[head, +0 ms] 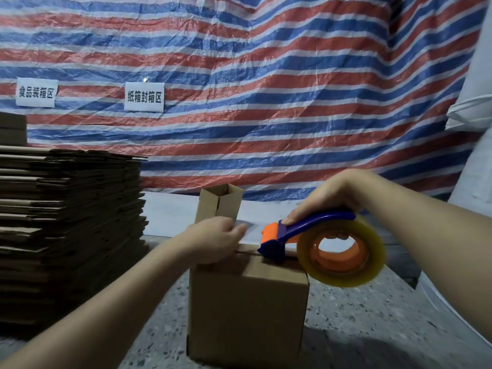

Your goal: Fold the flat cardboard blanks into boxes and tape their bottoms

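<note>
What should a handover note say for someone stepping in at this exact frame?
Right hand grips the tape dispenser, its head on the seam of the box.
Left hand rests on the box top at the seam's far end; whether it pinches the tape end is unclear.
Done: this box folded, flaps closed.
Left: finish taping the seam; a second box stands behind, open on top; stack of flat blanks at left to fold.

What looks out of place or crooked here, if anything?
Little stands out. The stack of flat blanks is ragged, its edges out of line. On the box, the flap seam under the tape dispenser shows a narrow gap.
</note>
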The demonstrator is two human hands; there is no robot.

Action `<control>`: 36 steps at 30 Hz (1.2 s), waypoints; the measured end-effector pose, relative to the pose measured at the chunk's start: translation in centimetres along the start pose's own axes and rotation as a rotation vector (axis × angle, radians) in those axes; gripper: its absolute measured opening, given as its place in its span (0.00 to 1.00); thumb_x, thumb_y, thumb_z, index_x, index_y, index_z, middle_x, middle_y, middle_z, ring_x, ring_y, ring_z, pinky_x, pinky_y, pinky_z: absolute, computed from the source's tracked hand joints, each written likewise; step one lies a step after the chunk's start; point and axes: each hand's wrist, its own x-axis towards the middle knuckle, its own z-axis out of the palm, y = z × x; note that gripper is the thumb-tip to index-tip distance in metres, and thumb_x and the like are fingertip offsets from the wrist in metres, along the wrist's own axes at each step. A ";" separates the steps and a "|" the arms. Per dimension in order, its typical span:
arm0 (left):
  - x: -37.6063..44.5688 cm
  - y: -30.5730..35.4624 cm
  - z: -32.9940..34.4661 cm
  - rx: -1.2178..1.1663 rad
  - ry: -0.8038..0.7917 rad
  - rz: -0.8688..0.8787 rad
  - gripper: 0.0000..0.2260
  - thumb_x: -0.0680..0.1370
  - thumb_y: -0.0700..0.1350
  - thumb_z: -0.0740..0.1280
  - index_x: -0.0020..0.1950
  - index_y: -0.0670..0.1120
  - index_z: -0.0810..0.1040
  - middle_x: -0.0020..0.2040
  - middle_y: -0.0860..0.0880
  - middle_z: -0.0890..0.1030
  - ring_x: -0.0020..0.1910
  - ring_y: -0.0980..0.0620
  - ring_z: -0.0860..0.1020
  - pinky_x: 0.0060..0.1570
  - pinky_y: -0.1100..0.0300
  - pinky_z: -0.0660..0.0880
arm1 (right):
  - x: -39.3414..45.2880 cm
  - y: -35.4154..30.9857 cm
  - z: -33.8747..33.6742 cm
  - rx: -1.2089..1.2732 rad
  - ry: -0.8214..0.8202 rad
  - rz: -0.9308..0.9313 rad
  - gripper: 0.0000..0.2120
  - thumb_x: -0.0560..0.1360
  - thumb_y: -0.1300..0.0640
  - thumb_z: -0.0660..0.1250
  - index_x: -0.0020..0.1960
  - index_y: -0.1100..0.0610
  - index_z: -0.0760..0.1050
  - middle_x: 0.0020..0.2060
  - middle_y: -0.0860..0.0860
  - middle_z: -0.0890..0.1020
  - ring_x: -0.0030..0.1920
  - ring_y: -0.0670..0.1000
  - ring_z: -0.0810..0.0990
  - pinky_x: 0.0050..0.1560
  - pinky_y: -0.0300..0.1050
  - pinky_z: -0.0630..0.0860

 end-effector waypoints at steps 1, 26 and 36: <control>0.3 0.8 0.7 0.067 -0.055 0.043 0.19 0.84 0.58 0.51 0.62 0.51 0.76 0.61 0.48 0.79 0.57 0.50 0.75 0.54 0.55 0.67 | 0.0 0.0 0.0 0.000 0.003 0.001 0.32 0.65 0.33 0.74 0.58 0.55 0.78 0.42 0.53 0.86 0.37 0.49 0.85 0.39 0.42 0.81; -0.3 2.8 1.6 0.266 -0.252 -0.023 0.19 0.86 0.54 0.45 0.69 0.56 0.70 0.71 0.52 0.72 0.72 0.49 0.67 0.73 0.39 0.47 | 1.3 9.7 0.3 0.161 -0.053 0.007 0.47 0.54 0.29 0.80 0.62 0.57 0.77 0.48 0.55 0.86 0.43 0.51 0.85 0.44 0.44 0.81; 1.4 7.8 4.0 0.240 -0.258 0.082 0.15 0.85 0.49 0.48 0.63 0.47 0.71 0.68 0.44 0.73 0.64 0.45 0.72 0.62 0.51 0.68 | 1.5 10.5 1.3 0.204 -0.030 -0.012 0.46 0.55 0.29 0.77 0.62 0.58 0.78 0.48 0.55 0.87 0.42 0.51 0.85 0.42 0.44 0.81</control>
